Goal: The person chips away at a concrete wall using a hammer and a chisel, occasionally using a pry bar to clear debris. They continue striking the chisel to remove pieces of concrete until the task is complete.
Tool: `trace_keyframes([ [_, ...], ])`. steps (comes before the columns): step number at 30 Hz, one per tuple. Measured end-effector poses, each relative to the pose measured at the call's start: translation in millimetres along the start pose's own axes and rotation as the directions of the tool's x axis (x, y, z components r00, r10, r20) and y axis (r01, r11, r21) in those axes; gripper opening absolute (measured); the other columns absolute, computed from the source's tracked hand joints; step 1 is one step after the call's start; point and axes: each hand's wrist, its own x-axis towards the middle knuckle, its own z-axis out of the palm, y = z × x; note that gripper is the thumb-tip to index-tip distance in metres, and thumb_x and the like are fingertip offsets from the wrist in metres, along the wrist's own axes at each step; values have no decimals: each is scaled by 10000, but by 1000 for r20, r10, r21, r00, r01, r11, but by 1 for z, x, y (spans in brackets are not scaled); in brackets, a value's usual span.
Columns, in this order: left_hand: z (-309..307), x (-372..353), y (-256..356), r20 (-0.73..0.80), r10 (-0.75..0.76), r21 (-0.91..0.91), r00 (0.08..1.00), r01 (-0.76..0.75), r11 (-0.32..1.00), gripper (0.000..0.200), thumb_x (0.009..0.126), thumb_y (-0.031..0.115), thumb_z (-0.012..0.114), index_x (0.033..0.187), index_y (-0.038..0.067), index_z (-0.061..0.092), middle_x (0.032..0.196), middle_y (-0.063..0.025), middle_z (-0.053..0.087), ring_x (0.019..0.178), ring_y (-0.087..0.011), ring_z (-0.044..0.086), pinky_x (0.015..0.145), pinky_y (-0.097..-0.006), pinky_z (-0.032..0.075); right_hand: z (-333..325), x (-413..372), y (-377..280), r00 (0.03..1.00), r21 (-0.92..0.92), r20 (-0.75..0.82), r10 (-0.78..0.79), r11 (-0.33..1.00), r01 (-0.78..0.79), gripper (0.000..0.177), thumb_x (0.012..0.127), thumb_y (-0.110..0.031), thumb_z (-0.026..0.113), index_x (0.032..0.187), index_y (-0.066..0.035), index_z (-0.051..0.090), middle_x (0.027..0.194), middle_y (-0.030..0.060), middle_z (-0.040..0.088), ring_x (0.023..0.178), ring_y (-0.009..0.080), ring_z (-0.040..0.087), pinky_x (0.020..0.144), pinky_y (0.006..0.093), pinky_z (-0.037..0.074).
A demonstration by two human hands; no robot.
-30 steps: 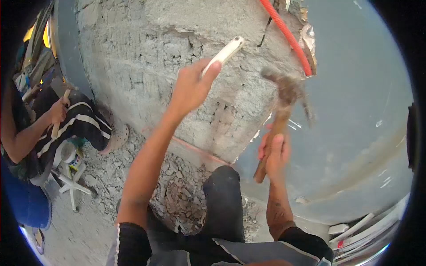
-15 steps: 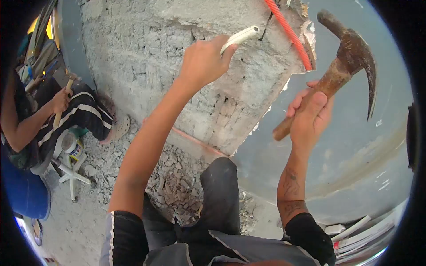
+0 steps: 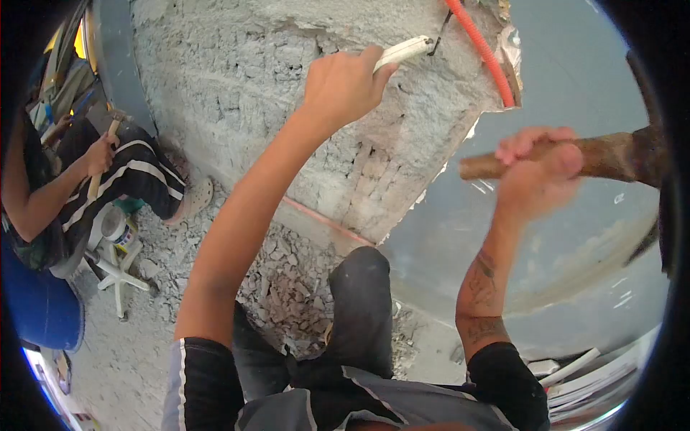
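Note:
My left hand (image 3: pixel 345 87) is closed around a short cream-coloured rod (image 3: pixel 404 53) that looks like a wrapped chisel. Its dark end sticks out at the upper right, and its other end is hidden by my fingers. Behind that hand is the rough, chipped grey wall (image 3: pixel 237 93). My right hand (image 3: pixel 543 169), smeared by motion, grips the worn wooden handle of a claw hammer (image 3: pixel 611 158). The hammer is swung out to the right, its head partly lost in the dark rim of the view.
An orange corrugated conduit (image 3: pixel 489 61) runs down the wall beside a smooth grey panel (image 3: pixel 460 208). Rubble (image 3: pixel 287 287) covers the floor near my knees. At left a seated co-worker's hand (image 3: pixel 99 156) holds a wooden-handled tool, near a white bucket (image 3: pixel 117 226) and blue drum (image 3: pixel 43 309).
The hammer has swung right and outward, its handle turning from slanted to nearly level. My left hand keeps its hold on the rod, with only a slight shift in view.

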Motion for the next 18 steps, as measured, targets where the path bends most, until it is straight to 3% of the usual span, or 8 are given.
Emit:
trace_keyframes([
  [2, -1, -1, 2, 3, -2, 8, 1000, 2, 1000, 375, 924, 407, 556, 1056, 73, 662, 576, -125, 619, 531, -318, 621, 490, -424, 477, -15, -11, 52, 990, -629, 135, -39, 768, 116, 444, 966, -491, 480, 961, -56, 572, 621, 31, 495, 487, 144, 480, 474, 289, 417],
  [4, -3, -3, 4, 1, -14, 16, 1000, 14, 1000, 374, 922, 406, 558, 1057, 73, 663, 583, -128, 624, 543, -321, 626, 498, -430, 480, -5, -12, 57, 899, -844, 374, 230, 486, 226, 462, 952, -468, 522, 907, -11, 570, 613, 44, 540, 564, 198, 554, 573, 360, 467],
  [7, -6, 4, 3, -83, 45, -9, 996, -46, 999, 306, 908, 359, 579, 866, 60, 629, 589, -143, 612, 517, -322, 608, 460, -427, 454, -7, -9, 18, 852, -773, 280, 443, 630, -73, 462, 964, -452, 507, 935, 4, 574, 614, 36, 559, 579, 199, 579, 565, 365, 466],
  [9, -5, 4, 5, -15, -1, 18, 1000, 2, 1000, 312, 909, 363, 577, 857, 60, 629, 600, -146, 615, 528, -324, 612, 463, -433, 452, -2, -6, -16, 901, -711, 177, 395, 685, -160, 382, 993, -393, 435, 1000, -40, 580, 639, 27, 497, 490, 105, 471, 431, 255, 380],
  [11, -3, 3, 4, -15, -1, 10, 1000, 1, 1000, 320, 909, 369, 573, 855, 59, 630, 597, -145, 613, 531, -327, 612, 468, -436, 455, -12, -1, -29, 953, -210, 189, 236, 958, -196, 354, 998, -352, 417, 1046, -35, 567, 679, 44, 548, 540, 140, 527, 487, 269, 428],
  [12, -3, 3, 4, -15, 0, 2, 1000, 0, 1000, 327, 910, 374, 570, 854, 58, 631, 595, -144, 611, 534, -329, 612, 474, -440, 457, -13, -3, -19, 953, -208, 188, 237, 958, -197, 354, 998, -352, 417, 1046, -35, 567, 679, 44, 548, 540, 140, 527, 487, 269, 428],
  [16, -6, 5, 2, 67, -61, 17, 996, 60, 998, 383, 926, 418, 540, 1088, 90, 657, 634, -151, 641, 611, -341, 645, 545, -453, 496, -15, -14, 60, 946, -763, 321, 47, 605, 228, 403, 967, -405, 475, 1054, -26, 579, 775, 74, 659, 674, 220, 621, 657, 351, 491],
  [18, -1, 3, -1, -31, -98, 18, 995, 99, 995, 385, 930, 423, 531, 1074, 89, 656, 658, -165, 648, 626, -349, 647, 557, -465, 495, -9, -16, 66, 789, -871, 359, 499, 483, 91, 473, 944, -434, 533, 884, 31, 591, 680, 234, 580, 641, 350, 600, 609, 445, 447],
])
